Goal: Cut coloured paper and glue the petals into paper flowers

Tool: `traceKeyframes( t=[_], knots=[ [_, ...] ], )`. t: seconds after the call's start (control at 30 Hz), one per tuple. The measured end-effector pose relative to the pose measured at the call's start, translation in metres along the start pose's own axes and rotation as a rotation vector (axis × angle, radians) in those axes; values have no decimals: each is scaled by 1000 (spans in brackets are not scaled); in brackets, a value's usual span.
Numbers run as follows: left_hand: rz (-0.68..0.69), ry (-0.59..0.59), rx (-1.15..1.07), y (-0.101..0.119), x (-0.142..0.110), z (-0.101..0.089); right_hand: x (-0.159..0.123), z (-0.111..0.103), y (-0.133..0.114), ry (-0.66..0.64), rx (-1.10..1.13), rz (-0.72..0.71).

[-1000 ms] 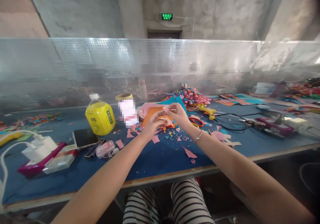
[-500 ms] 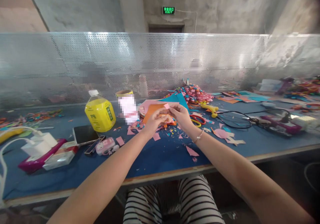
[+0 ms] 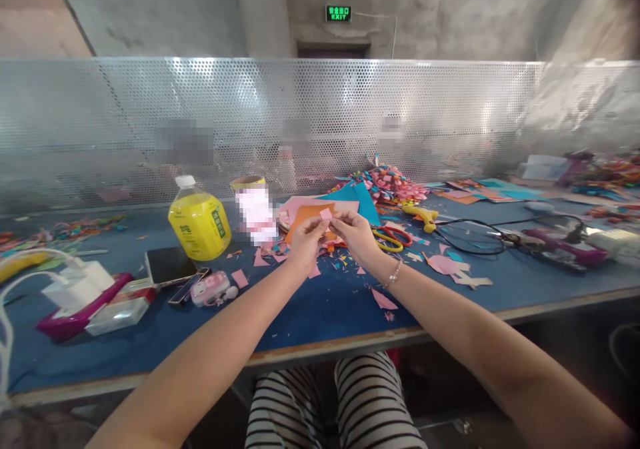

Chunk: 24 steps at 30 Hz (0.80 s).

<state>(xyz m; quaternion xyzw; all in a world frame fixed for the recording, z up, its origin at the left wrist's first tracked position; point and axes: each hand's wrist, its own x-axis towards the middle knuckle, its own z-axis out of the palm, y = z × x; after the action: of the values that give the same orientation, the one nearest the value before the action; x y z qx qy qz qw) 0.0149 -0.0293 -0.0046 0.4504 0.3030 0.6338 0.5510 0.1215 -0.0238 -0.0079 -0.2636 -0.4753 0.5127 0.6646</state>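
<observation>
Pinching a small piece of pink paper (image 3: 326, 215) between their fingertips, the left hand (image 3: 307, 237) and the right hand (image 3: 355, 231) meet just above the blue tabletop (image 3: 320, 315), so that the piece is held from both sides. Under and behind the fingers lie flat sheets of orange paper (image 3: 305, 221), with a blue paper sheet (image 3: 362, 199) angled behind them. Near the right hand rest scissors with red and yellow handles (image 3: 393, 238), and beyond them a yellow plastic-handled tool (image 3: 423, 218) beside a black cable (image 3: 465, 239). A heap of pink, blue and orange paper strips (image 3: 393, 185) sits farther back. Well to the left stands a clear bottle of yellow liquid (image 3: 199, 227), near a dark-screened phone (image 3: 170, 266).
</observation>
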Motion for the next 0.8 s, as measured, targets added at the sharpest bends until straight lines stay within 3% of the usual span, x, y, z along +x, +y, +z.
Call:
traceKeyframes(
  t=[0.33, 0.53, 0.8],
  knots=[
    [-26, 12, -22, 5, -2, 0, -4, 3, 3, 3, -43, -4],
    [-41, -39, -31, 6, -3, 0, -5, 3, 2, -18, -67, 20],
    [-26, -46, -9, 4, 0, 0, -4, 0, 1, -14, -88, -42]
  ],
)
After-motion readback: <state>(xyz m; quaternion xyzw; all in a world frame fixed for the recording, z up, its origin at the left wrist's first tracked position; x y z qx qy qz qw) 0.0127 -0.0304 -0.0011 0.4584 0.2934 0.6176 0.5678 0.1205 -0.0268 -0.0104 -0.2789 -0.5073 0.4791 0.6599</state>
